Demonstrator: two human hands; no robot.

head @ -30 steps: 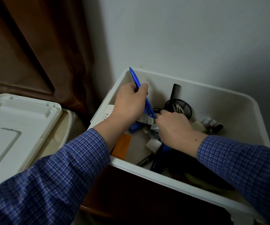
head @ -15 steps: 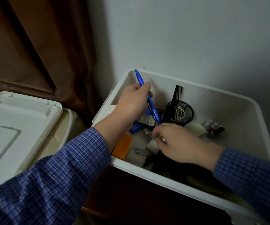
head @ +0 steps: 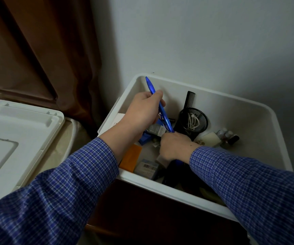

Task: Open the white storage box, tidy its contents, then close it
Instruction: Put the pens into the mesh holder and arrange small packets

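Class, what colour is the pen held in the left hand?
Blue; the pen in the left hand shows best in the head view.

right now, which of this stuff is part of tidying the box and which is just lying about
Part of the job:
- box, open
- lid, off, lying to the left
- blue pen, held in the left hand
- right hand, down among the clutter
- mesh cup with comb
- orange block, small bottles

Just there:
- brown curtain
- wall
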